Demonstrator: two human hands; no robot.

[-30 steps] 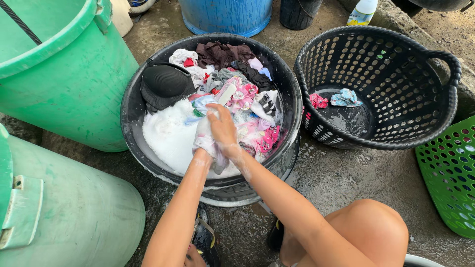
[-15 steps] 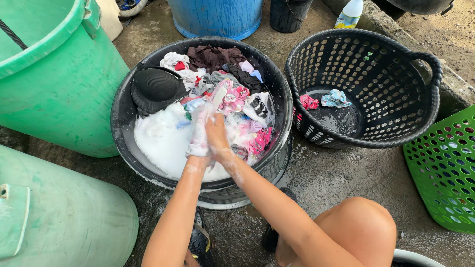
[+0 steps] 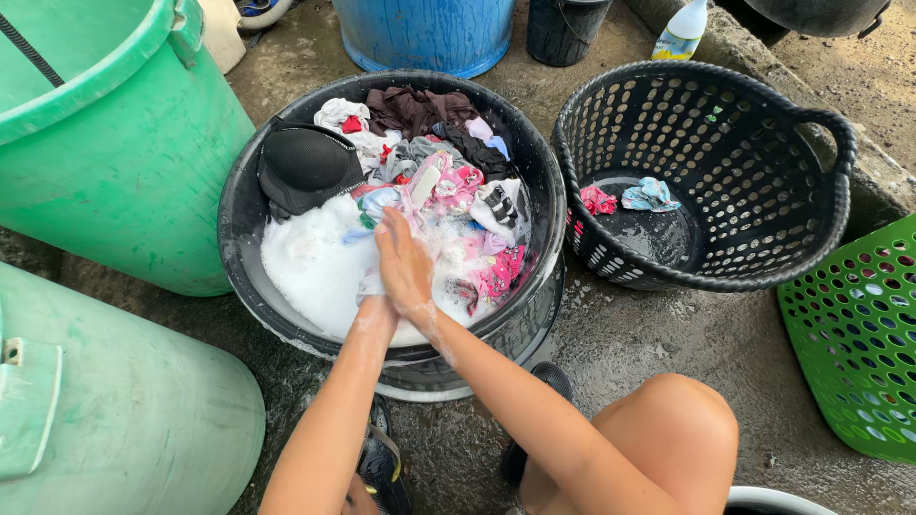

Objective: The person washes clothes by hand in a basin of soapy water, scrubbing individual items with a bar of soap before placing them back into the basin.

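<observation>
Wet concrete floor (image 3: 658, 343) fills the frame, crowded with containers. At centre sits a black tub (image 3: 239, 219) of suds and mixed laundry. Both hands meet over the foam: the right hand (image 3: 405, 267) lies on top, pressed against a pale cloth (image 3: 370, 284), and mostly hides the left hand (image 3: 374, 307), so its grip is hard to make out. The cloth's shape is lost in foam. A black cap (image 3: 310, 164) rests at the tub's upper left. To the right, a black basket (image 3: 821, 181) holds two small garments. Green bins (image 3: 134, 172) are cut off at left, and a green basket (image 3: 859, 334) at the right edge.
</observation>
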